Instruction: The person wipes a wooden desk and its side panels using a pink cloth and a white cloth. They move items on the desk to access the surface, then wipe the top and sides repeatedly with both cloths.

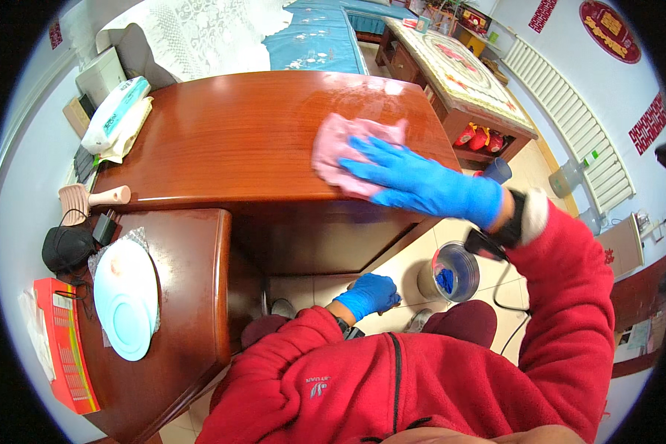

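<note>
My right hand (422, 180), in a blue rubber glove, presses flat on a pink cloth (333, 150) with its fingers spread. The cloth lies bunched on the right part of a glossy reddish-brown wooden desktop (216, 144). Wet streaks and a sheen show on the wood beyond the cloth. Low in front of my lap is my left hand (371, 297), also blue-gloved, its fingers curled in and nothing visible in them. It hangs over the floor, apart from the desk.
A bin (449, 272) with something blue inside stands on the tiled floor (438, 238). A lower side cabinet (188, 277) holds a pale blue oval object (126, 299), a black cap (66, 250) and a red box (64, 344). A tissue pack (116, 116) and a hairbrush (91, 200) lie left.
</note>
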Demonstrator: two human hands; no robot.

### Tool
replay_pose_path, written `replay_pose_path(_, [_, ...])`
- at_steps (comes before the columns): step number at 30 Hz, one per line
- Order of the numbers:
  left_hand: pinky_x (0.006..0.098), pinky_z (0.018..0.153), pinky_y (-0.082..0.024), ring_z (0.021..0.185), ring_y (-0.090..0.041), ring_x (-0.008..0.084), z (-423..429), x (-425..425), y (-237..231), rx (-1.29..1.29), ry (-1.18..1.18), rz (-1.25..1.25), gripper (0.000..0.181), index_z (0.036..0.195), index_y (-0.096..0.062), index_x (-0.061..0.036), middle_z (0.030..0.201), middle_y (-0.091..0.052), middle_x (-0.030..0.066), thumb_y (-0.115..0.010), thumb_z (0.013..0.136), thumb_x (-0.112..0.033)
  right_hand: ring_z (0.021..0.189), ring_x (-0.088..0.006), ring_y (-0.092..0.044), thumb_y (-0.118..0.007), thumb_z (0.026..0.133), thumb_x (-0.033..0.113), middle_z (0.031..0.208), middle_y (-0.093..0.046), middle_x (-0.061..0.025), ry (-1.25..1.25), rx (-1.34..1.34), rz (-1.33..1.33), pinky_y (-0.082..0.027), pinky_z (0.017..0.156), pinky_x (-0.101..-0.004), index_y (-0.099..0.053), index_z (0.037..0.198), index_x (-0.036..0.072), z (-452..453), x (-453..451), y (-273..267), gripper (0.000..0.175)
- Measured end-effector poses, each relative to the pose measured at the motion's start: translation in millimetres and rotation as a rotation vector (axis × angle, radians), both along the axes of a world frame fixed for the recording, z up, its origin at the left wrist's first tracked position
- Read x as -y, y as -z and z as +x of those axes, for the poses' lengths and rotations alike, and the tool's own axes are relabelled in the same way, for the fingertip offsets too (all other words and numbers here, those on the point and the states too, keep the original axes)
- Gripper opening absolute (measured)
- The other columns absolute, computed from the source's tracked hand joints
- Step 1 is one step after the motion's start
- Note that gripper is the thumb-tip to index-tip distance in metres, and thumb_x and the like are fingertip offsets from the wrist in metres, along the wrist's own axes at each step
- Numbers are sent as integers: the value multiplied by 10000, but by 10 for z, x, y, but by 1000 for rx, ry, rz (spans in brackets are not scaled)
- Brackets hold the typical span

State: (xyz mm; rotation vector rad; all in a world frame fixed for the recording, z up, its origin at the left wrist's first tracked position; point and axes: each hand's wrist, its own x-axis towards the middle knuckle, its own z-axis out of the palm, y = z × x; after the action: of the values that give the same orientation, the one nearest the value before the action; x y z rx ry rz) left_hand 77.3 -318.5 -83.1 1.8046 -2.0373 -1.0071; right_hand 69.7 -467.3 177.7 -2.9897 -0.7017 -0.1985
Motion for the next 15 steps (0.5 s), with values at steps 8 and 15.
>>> replay_pose_path(8, [468, 767, -551, 801, -703, 372, -35, -8, -28, 43, 4, -128, 388, 772, -745, -41, 832, -714, 191, -559, 883, -363, 1531, -313, -144, -464, 1048, 364, 1635, -268, -77, 463, -36, 325, -119, 1233, -426, -392, 1532, 162, -780, 743, 134, 529])
replay_pose_path(15, [479, 778, -540, 808, -699, 371, -3, -35, 13, 50, 5, -81, 398, 814, -746, -47, 821, -715, 167, -557, 913, -383, 1484, -430, -220, -473, 1040, 228, 1585, -295, -222, 189, 120, -278, -174, 1217, -494, -364, 1536, 101, -565, 272, 129, 523])
